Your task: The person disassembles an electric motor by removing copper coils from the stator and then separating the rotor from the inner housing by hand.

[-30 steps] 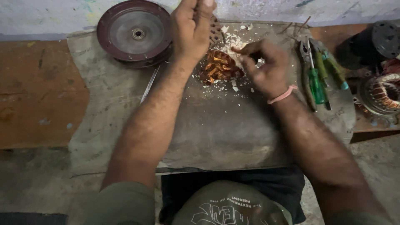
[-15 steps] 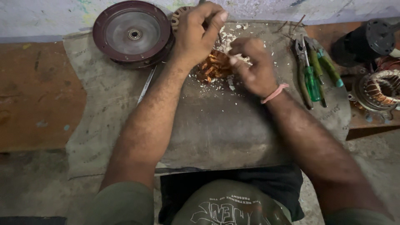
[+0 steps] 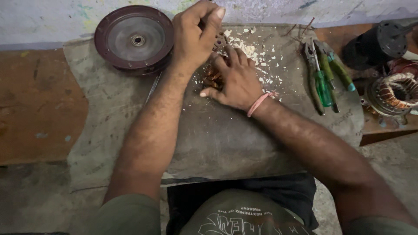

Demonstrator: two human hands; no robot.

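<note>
Pressing down, the right hand (image 3: pixel 235 80) is pinning the copper coil (image 3: pixel 213 77) beside the round cover (image 3: pixel 135 39); the left hand (image 3: pixel 196 37) is pinching something above it; white scraps (image 3: pixel 252 52) already litter the table (image 3: pixel 226 139), copper remaining.

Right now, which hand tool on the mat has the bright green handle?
The screwdriver, lying between the pliers and the teal-tipped tool; their grips are darker green.

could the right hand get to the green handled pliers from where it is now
Probably yes: the right hand rests on the copper coil, and the green-handled pliers lie to its right on the grey mat with only white chips between.
</note>
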